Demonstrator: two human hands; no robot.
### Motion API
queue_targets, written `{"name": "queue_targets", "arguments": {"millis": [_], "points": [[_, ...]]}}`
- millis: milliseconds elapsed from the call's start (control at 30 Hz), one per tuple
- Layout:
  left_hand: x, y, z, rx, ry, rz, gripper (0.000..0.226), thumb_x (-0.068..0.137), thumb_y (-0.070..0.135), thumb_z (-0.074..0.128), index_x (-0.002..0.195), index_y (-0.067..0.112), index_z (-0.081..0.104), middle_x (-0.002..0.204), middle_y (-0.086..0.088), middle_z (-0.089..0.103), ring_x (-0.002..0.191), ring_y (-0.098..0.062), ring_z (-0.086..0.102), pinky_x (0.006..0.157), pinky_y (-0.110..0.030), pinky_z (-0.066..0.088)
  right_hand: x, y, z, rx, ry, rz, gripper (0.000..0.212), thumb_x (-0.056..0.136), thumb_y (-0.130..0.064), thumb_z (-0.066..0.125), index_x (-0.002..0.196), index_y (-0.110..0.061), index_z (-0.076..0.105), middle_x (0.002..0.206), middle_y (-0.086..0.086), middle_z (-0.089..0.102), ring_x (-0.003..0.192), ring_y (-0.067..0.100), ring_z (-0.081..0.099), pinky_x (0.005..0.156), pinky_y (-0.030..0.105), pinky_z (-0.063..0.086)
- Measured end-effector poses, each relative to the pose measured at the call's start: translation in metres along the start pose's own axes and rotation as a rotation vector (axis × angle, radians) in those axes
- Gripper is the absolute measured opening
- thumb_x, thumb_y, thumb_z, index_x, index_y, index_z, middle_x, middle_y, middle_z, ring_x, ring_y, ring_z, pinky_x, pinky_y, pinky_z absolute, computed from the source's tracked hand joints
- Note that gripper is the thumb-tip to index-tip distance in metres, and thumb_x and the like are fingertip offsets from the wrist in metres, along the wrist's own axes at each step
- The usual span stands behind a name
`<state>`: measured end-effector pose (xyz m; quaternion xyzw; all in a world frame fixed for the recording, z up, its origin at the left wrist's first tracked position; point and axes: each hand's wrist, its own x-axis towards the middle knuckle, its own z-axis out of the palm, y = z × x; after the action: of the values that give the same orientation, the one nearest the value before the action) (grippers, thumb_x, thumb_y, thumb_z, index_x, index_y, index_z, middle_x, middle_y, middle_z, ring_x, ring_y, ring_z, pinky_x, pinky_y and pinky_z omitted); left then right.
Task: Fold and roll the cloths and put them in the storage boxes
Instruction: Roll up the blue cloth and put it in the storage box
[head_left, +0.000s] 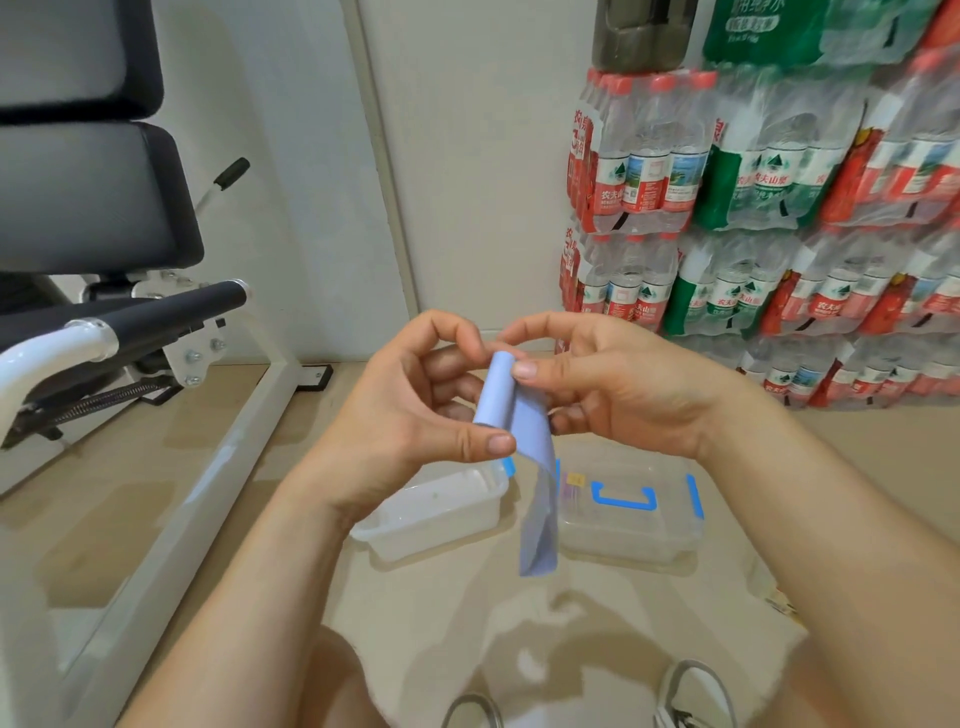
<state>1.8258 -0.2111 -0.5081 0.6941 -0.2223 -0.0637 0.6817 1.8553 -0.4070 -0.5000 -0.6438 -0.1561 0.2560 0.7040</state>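
Two hands: the left hand (410, 410) and the right hand (618, 384) meet in mid-air above the floor (260, 467), both on one pale blue cloth (498, 395).
Left grip: closed round the rolled part, with the thumb across its lower end and the fingers curled behind.
Right grip: narrow; thumb and forefinger pinch the roll's upper end.
Cloth: the upper part is wound into a tight tube, tilted with its top leaning right. The unrolled tail hangs down with its lower edge free, well above the floor.
Open box (436, 535): clear and lidless, on the floor under the left hand. Its far left rim is hidden by the left wrist.
Lidded box (639, 540): clear, just to the right of the open one, with a blue handle (623, 500) on top and blue latches at its side edges. The hanging tail hides whether the two boxes touch.
Room in front: a stretch of floor lies between the boxes and two shoes (696, 691) at the bottom edge.
Left bound: the white bench frame (223, 452) runs diagonally along the floor, well apart from the open box.
Right bound: stacked water bottle packs (779, 208) stand behind the lidded box.
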Motion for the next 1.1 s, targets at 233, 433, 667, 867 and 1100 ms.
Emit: {"name": "queue_targets", "arguments": {"millis": [233, 433, 667, 867, 1100], "points": [[-0.004, 0.008, 0.001, 0.377, 0.028, -0.062, 0.058, 0.052, -0.013, 0.084, 0.089, 0.015, 0.049, 0.1, 0.0, 0.071, 0.065, -0.018, 0.054, 0.072, -0.04, 0.054, -0.003, 0.001, 0.005, -0.217, 0.036, 0.021, 0.05, 0.07, -0.028, 0.071, 0.115, -0.011, 0.059, 0.056, -0.006, 0.066, 0.062, 0.006, 0.063, 0.068, 0.027, 0.047], [-0.005, 0.005, 0.004, 0.675, 0.007, -0.03, 0.056, 0.057, 0.002, 0.086, 0.092, 0.029, 0.052, 0.099, 0.023, 0.067, 0.075, -0.012, 0.058, 0.077, -0.035, 0.053, 0.004, 0.008, 0.01, -0.344, 0.123, 0.01, 0.03, 0.076, -0.02, 0.077, 0.103, -0.018, 0.063, 0.076, 0.01, 0.071, 0.069, 0.015, 0.062, 0.066, 0.031, 0.046], [-0.002, -0.003, -0.001, 0.071, 0.034, -0.043, 0.055, 0.054, 0.005, 0.082, 0.097, 0.022, 0.053, 0.114, -0.005, 0.066, 0.087, -0.02, 0.056, 0.069, -0.039, 0.051, 0.007, 0.007, 0.004, -0.006, 0.105, -0.033, 0.04, 0.075, -0.007, 0.074, 0.109, -0.015, 0.054, 0.077, 0.007, 0.073, 0.077, 0.021, 0.067, 0.077, 0.034, 0.048], [-0.001, -0.006, -0.004, -0.052, 0.009, -0.028, 0.053, 0.049, 0.005, 0.082, 0.092, 0.019, 0.053, 0.106, -0.006, 0.07, 0.079, -0.028, 0.053, 0.068, -0.032, 0.053, 0.002, 0.004, 0.003, 0.01, 0.031, -0.02, 0.043, 0.072, -0.014, 0.076, 0.11, -0.018, 0.055, 0.078, 0.001, 0.071, 0.076, 0.018, 0.063, 0.068, 0.026, 0.047], [-0.004, -0.001, -0.004, 0.24, -0.006, -0.114, 0.068, 0.048, -0.01, 0.08, 0.103, 0.02, 0.055, 0.101, 0.004, 0.072, 0.057, -0.012, 0.048, 0.06, -0.03, 0.047, -0.002, 0.004, 0.009, -0.269, 0.093, 0.054, 0.036, 0.078, -0.022, 0.073, 0.11, -0.013, 0.061, 0.059, -0.005, 0.066, 0.062, 0.008, 0.059, 0.063, 0.024, 0.045]]}}
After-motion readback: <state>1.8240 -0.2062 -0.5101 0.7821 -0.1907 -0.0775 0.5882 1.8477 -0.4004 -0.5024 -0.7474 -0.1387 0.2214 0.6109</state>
